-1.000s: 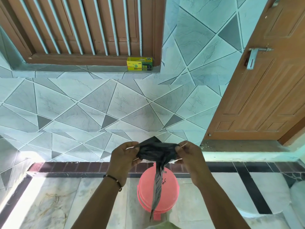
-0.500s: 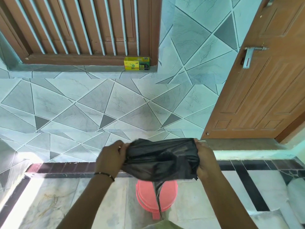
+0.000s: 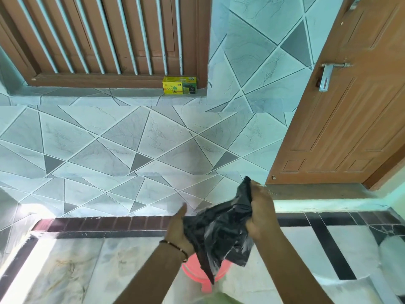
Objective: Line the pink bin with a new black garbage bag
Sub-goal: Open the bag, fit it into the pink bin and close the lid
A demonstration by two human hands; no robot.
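Note:
A crumpled black garbage bag [image 3: 221, 233] hangs in the air between my two hands, above the pink bin [image 3: 192, 272]. Only a pink sliver of the bin shows on the floor, mostly hidden behind the bag and my left wrist. My right hand [image 3: 259, 212] grips the bag's upper right edge, fingers closed around the plastic. My left hand [image 3: 179, 229] is at the bag's left side, thumb raised, fingers going into or behind the plastic. The bag's pointed bottom dangles down over the bin.
A yellow box of bin bags [image 3: 179, 85] sits on the window ledge under a barred wooden window. A brown door [image 3: 350, 106] with a metal handle stands at the right. Tiled wall ahead, marble floor below, a raised doorstep [image 3: 328, 205] at right.
The bag was bunched, then stretched wide between both hands. Now my right hand has risen and my left has dropped lower, so the bag hangs slanted and looser.

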